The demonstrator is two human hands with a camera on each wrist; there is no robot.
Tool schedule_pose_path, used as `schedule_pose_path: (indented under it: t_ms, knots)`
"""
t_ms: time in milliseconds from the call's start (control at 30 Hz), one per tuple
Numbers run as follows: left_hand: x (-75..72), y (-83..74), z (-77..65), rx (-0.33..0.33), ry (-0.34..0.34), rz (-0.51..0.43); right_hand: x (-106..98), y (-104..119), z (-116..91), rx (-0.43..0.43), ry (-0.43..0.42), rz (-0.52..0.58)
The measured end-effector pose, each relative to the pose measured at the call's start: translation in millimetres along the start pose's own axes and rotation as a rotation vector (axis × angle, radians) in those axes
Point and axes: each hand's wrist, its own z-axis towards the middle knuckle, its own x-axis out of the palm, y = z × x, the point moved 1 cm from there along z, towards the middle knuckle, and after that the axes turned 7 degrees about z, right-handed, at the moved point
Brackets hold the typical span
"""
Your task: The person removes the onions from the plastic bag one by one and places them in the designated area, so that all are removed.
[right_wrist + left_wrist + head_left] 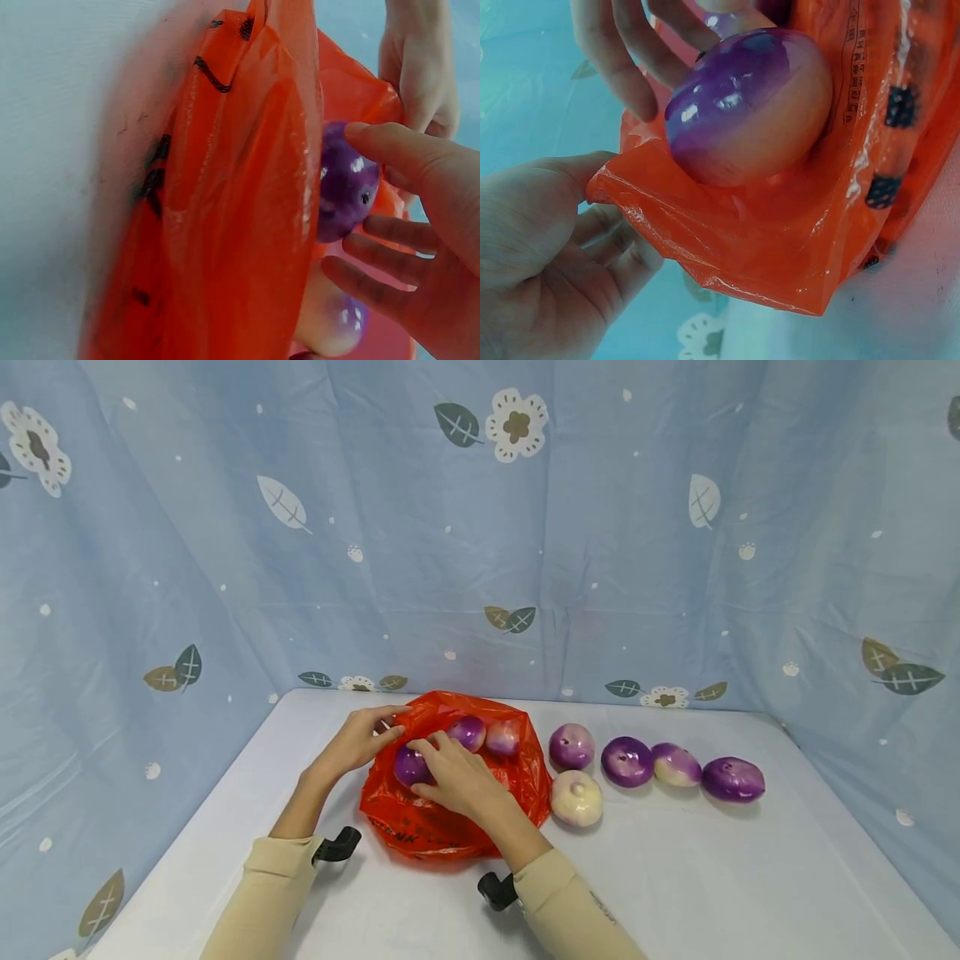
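Note:
A red plastic bag (431,842) lies with its mouth spread wide on the table. At its left edge, my left hand (362,742) pinches the rim between thumb and fingers; the left wrist view shows the film (727,255) stretched from that grip. My right hand (463,779) reaches into the bag, its loosely bent fingers spread about a glossy purple onion (409,767). In the right wrist view the thumb is at one side of this onion (345,187) and the fingertips at the other, without a firm grip. Two more onions, one purple (468,732) and one paler (503,737), sit deeper inside.
Right of the bag, a purple onion (572,747) and a white onion (577,798) lie close to it. Farther right, three more purple onions (627,762) form a row on the white tabletop (750,877). A blue patterned curtain (600,568) surrounds the table's back and sides.

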Motion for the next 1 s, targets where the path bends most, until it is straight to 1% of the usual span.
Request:
schedule_pose_path:
  t_ms: [200, 400, 567, 733, 900, 1000]
  knots:
    - [-0.8, -2.3, 0.8, -0.018, 0.013, 0.007, -1.7, -1.1, 5.2, 0.027, 0.026, -0.013]
    - [1.4, 0.5, 1.8, 0.006, 0.009, 0.016, 5.1, -3.4, 6.9, 0.011, 0.033, -0.030]
    - [1.4, 1.6, 1.3, 0.003, 0.005, 0.018, 7.7, -3.7, 5.0, -0.002, 0.031, -0.030]
    - [1.4, 1.5, 0.7, -0.001, 0.004, 0.026, 6.9, -5.3, 3.0, -0.001, 0.035, -0.001]
    - [0.7, 0.4, 0.3, 0.003, 0.001, 0.026, 6.3, -8.3, 1.5, 0.002, 0.041, 0.048]
    - [0.6, 0.2, -0.2, -0.006, 0.005, 0.025, 6.6, -10.4, 0.0, 0.012, 0.050, 0.079]
